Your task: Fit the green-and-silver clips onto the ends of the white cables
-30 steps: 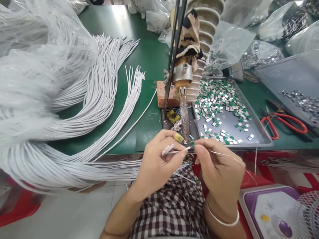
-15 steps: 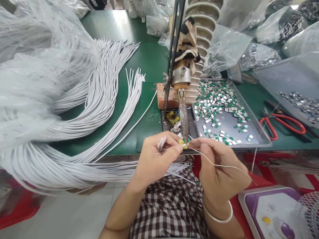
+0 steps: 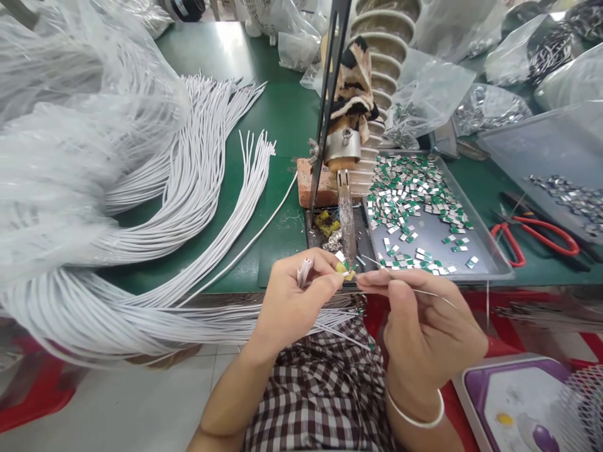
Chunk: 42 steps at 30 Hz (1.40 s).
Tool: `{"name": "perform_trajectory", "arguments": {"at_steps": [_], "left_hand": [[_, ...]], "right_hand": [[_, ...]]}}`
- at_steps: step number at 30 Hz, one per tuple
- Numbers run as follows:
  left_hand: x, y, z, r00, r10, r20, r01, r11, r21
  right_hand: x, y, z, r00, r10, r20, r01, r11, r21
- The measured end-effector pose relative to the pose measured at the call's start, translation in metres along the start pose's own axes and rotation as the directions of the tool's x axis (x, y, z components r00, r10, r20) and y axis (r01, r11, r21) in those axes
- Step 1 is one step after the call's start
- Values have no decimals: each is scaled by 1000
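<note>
My left hand (image 3: 299,301) is closed around several white cables (image 3: 304,272), their cut ends showing between the fingers. One cable end reaches out from its thumb and fingertip, beside a small green-and-white board under the soldering iron tip (image 3: 347,232). Just right of that tip, my right hand (image 3: 424,314) pinches a thin wire (image 3: 438,295), which trails back over the hand. What its lower fingertips touch is too small to tell. A yellow piece (image 3: 342,269) lies behind the left fingertips.
White cable bundles (image 3: 202,169) cover the left of the green table (image 3: 282,113). A tray (image 3: 490,260) of small boards stands right, beside red-handled pliers (image 3: 549,232). A brick (image 3: 306,182) and a ribbed hose (image 3: 384,56) are behind the iron.
My right hand has moved slightly right, and its thumb has drawn back from the fingertips. The thin wire now points up and left above the fingers. My left hand is nearly unmoved.
</note>
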State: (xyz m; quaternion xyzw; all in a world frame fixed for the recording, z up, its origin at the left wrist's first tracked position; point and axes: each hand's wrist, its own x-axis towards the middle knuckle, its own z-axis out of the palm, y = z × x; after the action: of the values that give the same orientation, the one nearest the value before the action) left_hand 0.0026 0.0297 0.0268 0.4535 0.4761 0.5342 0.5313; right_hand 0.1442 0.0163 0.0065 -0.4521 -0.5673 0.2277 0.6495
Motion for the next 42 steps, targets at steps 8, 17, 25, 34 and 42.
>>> {"name": "perform_trajectory", "arguments": {"at_steps": [8, 17, 25, 34, 42], "left_hand": [[2, -1, 1, 1000, 8, -2, -8, 1000, 1], [-2, 0, 0, 999, 44, -15, -44, 999, -4], [-5, -4, -4, 999, 35, 31, -36, 999, 30], [-20, -15, 5, 920, 95, 380, -239, 906, 351], [-35, -23, -5, 890, 241, 388, -411, 793, 450]], "right_hand": [[3, 2, -2, 992, -123, 9, 122, 991, 61], [1, -1, -1, 994, -92, 63, 86, 992, 91], [0, -4, -7, 999, 22, 43, -26, 996, 90], [8, -25, -28, 900, -45, 434, 129, 978, -166], [8, -23, -29, 903, -20, 429, 69, 993, -99]]}}
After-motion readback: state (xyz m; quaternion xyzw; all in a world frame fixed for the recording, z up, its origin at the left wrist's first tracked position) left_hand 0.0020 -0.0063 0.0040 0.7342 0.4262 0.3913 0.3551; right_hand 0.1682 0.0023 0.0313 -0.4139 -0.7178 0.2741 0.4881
